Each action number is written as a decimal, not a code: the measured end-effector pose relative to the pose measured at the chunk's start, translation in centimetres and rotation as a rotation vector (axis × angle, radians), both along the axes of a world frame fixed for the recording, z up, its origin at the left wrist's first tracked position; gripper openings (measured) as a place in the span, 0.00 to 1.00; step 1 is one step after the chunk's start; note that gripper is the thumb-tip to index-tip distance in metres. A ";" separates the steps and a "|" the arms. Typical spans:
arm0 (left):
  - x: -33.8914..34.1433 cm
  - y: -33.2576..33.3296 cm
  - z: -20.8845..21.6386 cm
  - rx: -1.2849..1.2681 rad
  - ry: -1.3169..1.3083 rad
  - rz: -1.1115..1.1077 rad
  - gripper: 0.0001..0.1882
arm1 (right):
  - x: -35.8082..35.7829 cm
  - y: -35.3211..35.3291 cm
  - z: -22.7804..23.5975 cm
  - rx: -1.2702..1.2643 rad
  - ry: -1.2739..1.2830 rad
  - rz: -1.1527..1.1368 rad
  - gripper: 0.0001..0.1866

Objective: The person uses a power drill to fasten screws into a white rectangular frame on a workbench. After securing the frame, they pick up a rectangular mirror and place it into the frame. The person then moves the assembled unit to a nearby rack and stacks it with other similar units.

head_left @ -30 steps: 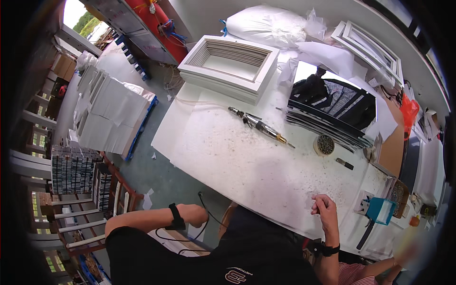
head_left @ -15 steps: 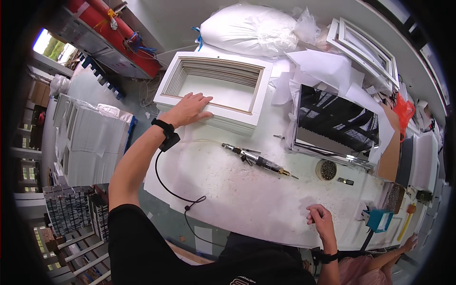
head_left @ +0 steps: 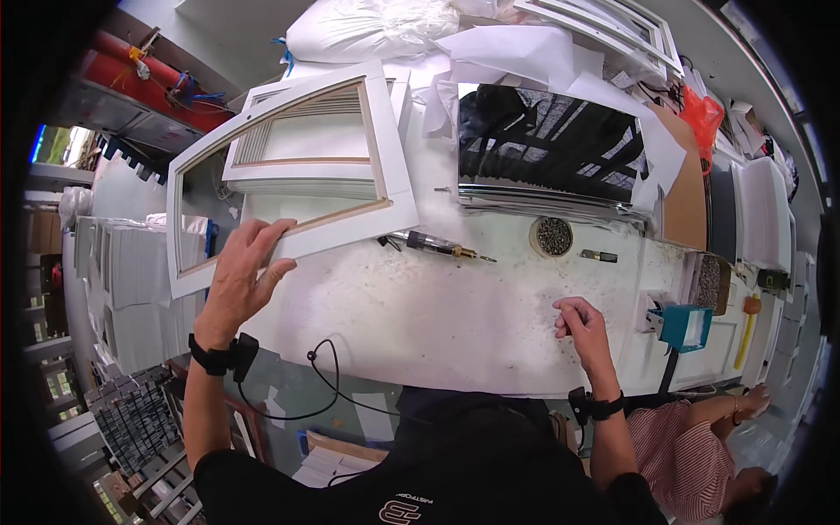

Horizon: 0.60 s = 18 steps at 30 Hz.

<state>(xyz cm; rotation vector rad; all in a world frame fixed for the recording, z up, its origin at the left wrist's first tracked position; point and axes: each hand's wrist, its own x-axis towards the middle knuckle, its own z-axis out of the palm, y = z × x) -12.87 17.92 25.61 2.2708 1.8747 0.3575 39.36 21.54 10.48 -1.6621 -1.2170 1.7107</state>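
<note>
My left hand grips the near rail of a white rectangular frame, thumb on one side and fingers curled over the inner edge. The frame is lifted and tilted above a stack of similar white frames. Partly covered by it, a pneumatic screwdriver lies on the white worktable with its bit pointing right. My right hand hovers over the table's near right part, its fingers curled in. Whether anything small sits between those fingers is hidden.
Dark reflective panes lie on white sheets behind the screwdriver. A tub of screws and a small dark piece are nearby. On the right stands a teal box; another person's hand shows beyond. A white sack fills the back.
My left hand has taken the top frame off the stack and drawn it left and nearer, tilting it. The view has shifted rightward; my right hand stays curled.
</note>
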 end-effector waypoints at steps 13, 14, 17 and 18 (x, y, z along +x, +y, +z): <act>26.4 -18.3 -13.2 -0.261 -0.220 -0.227 0.29 | 12.9 -0.5 1.5 0.202 0.144 -0.159 0.14; 27.5 -18.4 -14.6 -0.264 -0.243 -0.253 0.29 | 13.8 -0.9 1.6 0.214 0.144 -0.169 0.14; 29.6 -18.1 -17.8 -0.285 -0.279 -0.295 0.28 | 15.3 -2.1 1.8 0.232 0.155 -0.191 0.14; 30.1 -17.3 -18.3 -0.284 -0.277 -0.308 0.27 | 15.8 -2.1 2.0 0.245 0.157 -0.204 0.14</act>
